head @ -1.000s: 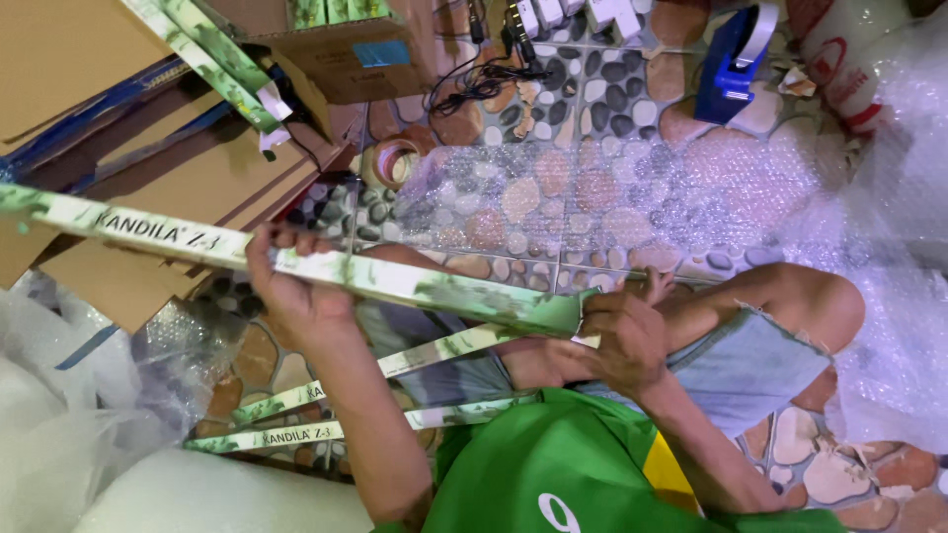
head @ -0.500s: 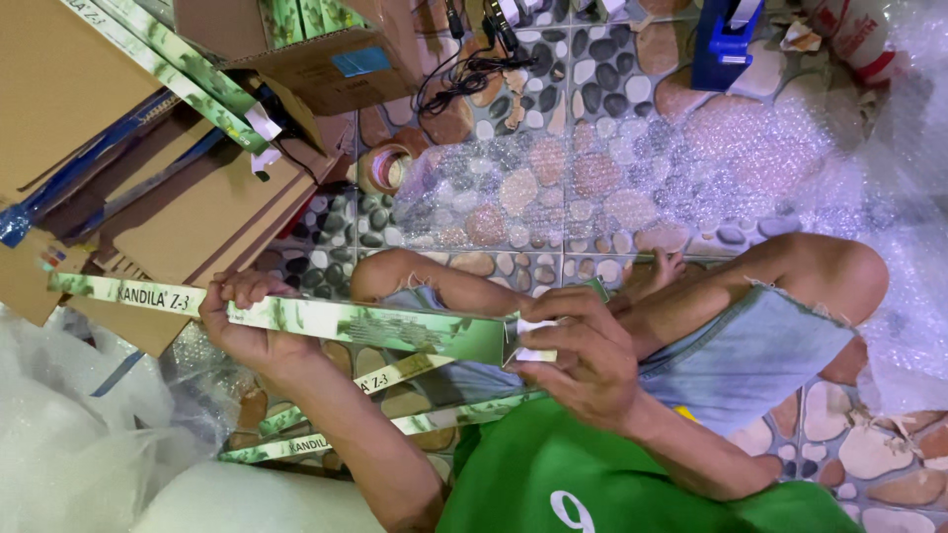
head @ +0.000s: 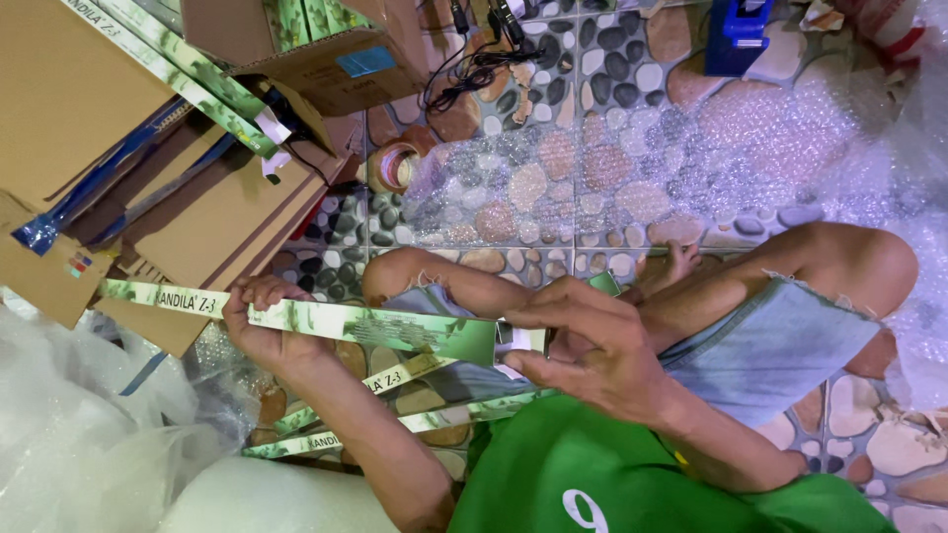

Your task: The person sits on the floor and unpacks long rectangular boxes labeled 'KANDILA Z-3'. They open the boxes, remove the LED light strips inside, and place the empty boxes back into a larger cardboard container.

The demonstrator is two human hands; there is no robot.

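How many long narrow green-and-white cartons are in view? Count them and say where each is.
5 at least. One carton held in left hand and right hand; two lying below it; two leaning at upper left. More may be hidden in the brown cardboard box.

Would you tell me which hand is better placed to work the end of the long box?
Probably right: the right hand sits at the box end, fingers on it, while the left hand grips the box far from that end.
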